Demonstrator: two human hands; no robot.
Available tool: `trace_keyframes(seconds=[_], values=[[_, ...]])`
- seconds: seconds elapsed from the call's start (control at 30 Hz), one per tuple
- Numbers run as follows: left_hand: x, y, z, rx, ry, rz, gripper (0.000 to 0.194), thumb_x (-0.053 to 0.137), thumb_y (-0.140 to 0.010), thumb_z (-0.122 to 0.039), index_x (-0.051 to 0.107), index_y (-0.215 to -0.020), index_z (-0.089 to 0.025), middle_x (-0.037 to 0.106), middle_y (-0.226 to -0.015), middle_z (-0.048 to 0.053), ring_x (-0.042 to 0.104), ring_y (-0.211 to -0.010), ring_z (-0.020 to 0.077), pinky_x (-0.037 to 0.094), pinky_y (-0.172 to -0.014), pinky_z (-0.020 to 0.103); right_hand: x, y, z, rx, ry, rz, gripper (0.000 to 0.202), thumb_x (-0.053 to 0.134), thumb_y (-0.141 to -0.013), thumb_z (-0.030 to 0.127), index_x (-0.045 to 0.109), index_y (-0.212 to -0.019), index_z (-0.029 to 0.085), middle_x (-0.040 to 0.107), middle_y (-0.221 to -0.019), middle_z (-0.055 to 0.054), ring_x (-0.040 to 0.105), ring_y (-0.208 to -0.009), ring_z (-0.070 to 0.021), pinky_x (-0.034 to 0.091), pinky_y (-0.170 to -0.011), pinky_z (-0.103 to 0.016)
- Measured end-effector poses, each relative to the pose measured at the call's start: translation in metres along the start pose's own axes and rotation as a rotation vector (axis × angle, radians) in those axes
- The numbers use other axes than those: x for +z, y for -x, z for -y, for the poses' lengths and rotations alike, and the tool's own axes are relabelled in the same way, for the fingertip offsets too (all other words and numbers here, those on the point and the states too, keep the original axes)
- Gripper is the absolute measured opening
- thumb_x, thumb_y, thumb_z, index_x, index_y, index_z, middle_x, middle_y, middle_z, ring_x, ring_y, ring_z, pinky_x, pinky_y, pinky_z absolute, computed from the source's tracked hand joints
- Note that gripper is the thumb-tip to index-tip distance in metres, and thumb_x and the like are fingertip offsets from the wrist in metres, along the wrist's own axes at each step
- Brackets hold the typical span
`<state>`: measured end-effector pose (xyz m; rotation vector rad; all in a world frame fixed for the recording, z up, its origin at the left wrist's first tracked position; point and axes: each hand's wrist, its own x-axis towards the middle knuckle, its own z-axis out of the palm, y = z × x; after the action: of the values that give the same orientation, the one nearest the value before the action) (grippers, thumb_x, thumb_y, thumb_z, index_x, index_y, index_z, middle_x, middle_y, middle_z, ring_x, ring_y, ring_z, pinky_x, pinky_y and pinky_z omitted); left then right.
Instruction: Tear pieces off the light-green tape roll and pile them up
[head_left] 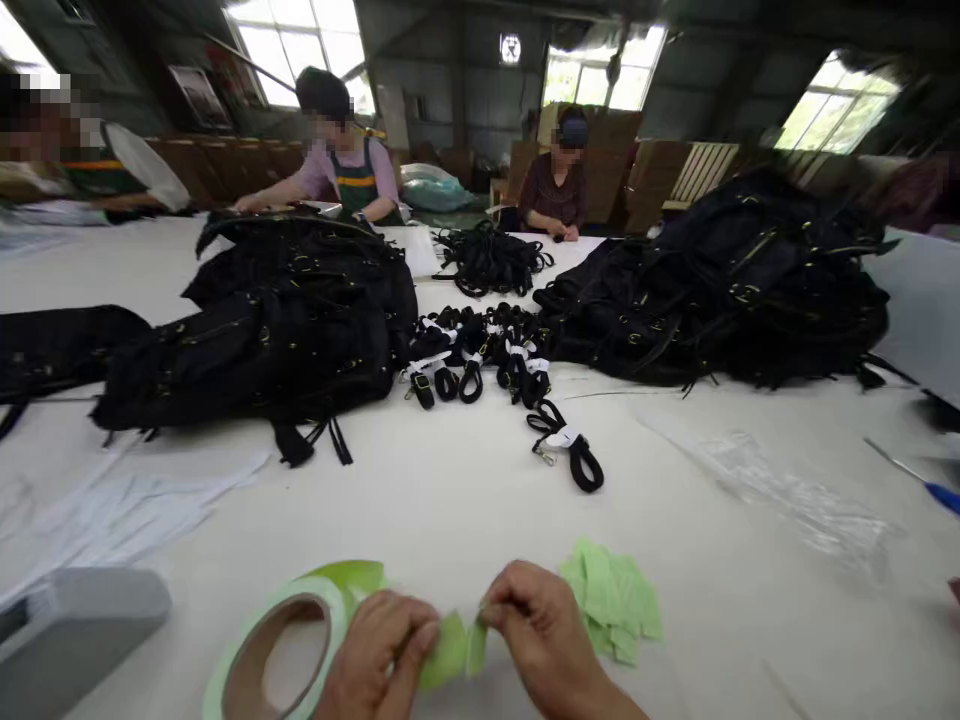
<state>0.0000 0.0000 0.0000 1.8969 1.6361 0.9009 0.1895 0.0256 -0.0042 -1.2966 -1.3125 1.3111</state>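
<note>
Left hand (382,645), right hand (536,632); between them, green tape (447,654), long axis crosswise

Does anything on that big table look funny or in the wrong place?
One black strap bundle lies apart, in front of the other bundles, so it looks like a stray. I can't see any spill or damage.

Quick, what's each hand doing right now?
Left hand: closed, pinching green tape.
Right hand: closed, pinching a narrow green strip at its fingertips.
</note>
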Motion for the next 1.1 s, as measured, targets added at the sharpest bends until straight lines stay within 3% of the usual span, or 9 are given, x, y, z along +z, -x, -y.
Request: trace_keyframes(seconds=[0.1, 0.17, 0.3, 0.43, 0.53, 0.67, 0.83, 1.0, 1.1], values=[[-0.029, 0.002, 0.046, -0.114, -0.129, -0.166, 0.026, 0.057, -0.085, -0.049, 0.068, -0.084, -0.025, 0.071, -0.078, -0.003, 0.067, -0.074, 0.0167, 0.054, -0.064, 0.021, -0.041, -0.016, -0.002, 0.138, -0.136, -0.097, 0.013, 0.06, -0.076, 0.022, 0.06, -0.064, 0.018, 0.059, -0.06, 0.001, 0.052, -0.061, -0.0132, 0.04, -0.06, -0.023], [-0.035, 0.0, 0.055, -0.056, -0.128, -0.14, 0.022, 0.061, -0.084, -0.048, 0.069, -0.085, -0.027, 0.072, -0.083, -0.003, 0.067, -0.078, 0.0168, 0.055, -0.068, 0.022, -0.048, -0.019, 0.001, 0.088, -0.116, -0.002, 0.011, 0.063, -0.077, 0.019, 0.065, -0.066, 0.018, 0.061, -0.063, 0.001, 0.054, -0.062, -0.0126, 0.042, -0.06, -0.022], [-0.019, -0.007, 0.033, 0.139, -0.043, 0.008, 0.008, 0.064, -0.085, -0.038, 0.068, -0.091, -0.033, 0.07, -0.081, -0.007, 0.065, -0.079, 0.0127, 0.053, -0.072, 0.019, -0.019, -0.01, 0.01, -0.323, 0.102, 0.273, 0.012, 0.067, -0.077, 0.011, 0.075, -0.081, 0.019, 0.067, -0.073, -0.004, 0.06, -0.069, -0.014, 0.046, -0.066, -0.022], [-0.007, -0.008, 0.013, 0.126, -0.012, 0.065, 0.028, 0.062, -0.087, -0.035, 0.056, -0.115, -0.037, 0.067, -0.08, -0.009, 0.063, -0.08, 0.0111, 0.052, -0.073, 0.019, 0.005, -0.007, 0.012, -0.528, 0.312, 0.318, 0.025, 0.057, -0.084, 0.01, 0.068, -0.106, 0.015, 0.066, -0.079, -0.007, 0.059, -0.072, -0.0159, 0.046, -0.068, -0.024], [-0.007, -0.005, 0.01, 0.103, -0.003, 0.097, 0.04, 0.059, -0.089, -0.034, 0.045, -0.126, -0.039, 0.066, -0.079, -0.011, 0.061, -0.084, 0.0112, 0.049, -0.079, 0.02, 0.007, -0.009, 0.011, -0.483, 0.401, 0.359, 0.034, 0.054, -0.084, 0.01, 0.062, -0.116, 0.015, 0.065, -0.082, -0.007, 0.058, -0.072, -0.0171, 0.045, -0.068, -0.026], [-0.008, -0.004, 0.011, 0.108, 0.036, 0.101, 0.041, 0.055, -0.091, -0.037, 0.04, -0.13, -0.039, 0.065, -0.079, -0.01, 0.06, -0.087, 0.0127, 0.044, -0.083, 0.023, 0.004, -0.009, 0.011, -0.396, 0.477, 0.408, 0.025, 0.057, -0.082, 0.011, 0.068, -0.101, 0.022, 0.061, -0.075, -0.002, 0.057, -0.073, -0.0167, 0.042, -0.067, -0.025], [-0.01, -0.008, 0.012, 0.229, -0.017, 0.128, 0.008, 0.051, -0.093, -0.03, 0.059, -0.093, -0.031, 0.064, -0.076, -0.01, 0.059, -0.073, 0.0126, 0.026, -0.102, 0.035, 0.003, -0.008, 0.007, -0.34, 0.456, 0.316, 0.023, 0.058, -0.079, 0.006, 0.073, -0.085, 0.022, 0.058, -0.075, -0.002, 0.058, -0.071, -0.0134, 0.04, -0.063, -0.022], [-0.007, -0.006, 0.007, 0.236, -0.04, 0.1, 0.016, 0.046, -0.093, -0.024, 0.055, -0.08, -0.025, 0.058, -0.068, -0.007, 0.056, -0.067, 0.0122, 0.029, -0.1, 0.034, 0.016, -0.008, 0.001, -0.178, 0.122, 0.181, 0.025, 0.062, -0.067, -0.001, 0.074, -0.071, 0.02, 0.064, -0.076, -0.002, 0.06, -0.073, -0.0133, 0.043, -0.066, -0.021], [-0.012, -0.001, 0.015, 0.148, -0.043, 0.022, 0.017, 0.048, -0.093, -0.031, 0.057, -0.08, -0.025, 0.061, -0.071, -0.006, 0.058, -0.072, 0.0142, 0.039, -0.091, 0.03, 0.009, -0.014, -0.009, -0.019, -0.111, 0.065, 0.013, 0.066, -0.069, 0.009, 0.073, -0.066, 0.019, 0.064, -0.068, -0.001, 0.059, -0.068, -0.0145, 0.045, -0.064, -0.023]])
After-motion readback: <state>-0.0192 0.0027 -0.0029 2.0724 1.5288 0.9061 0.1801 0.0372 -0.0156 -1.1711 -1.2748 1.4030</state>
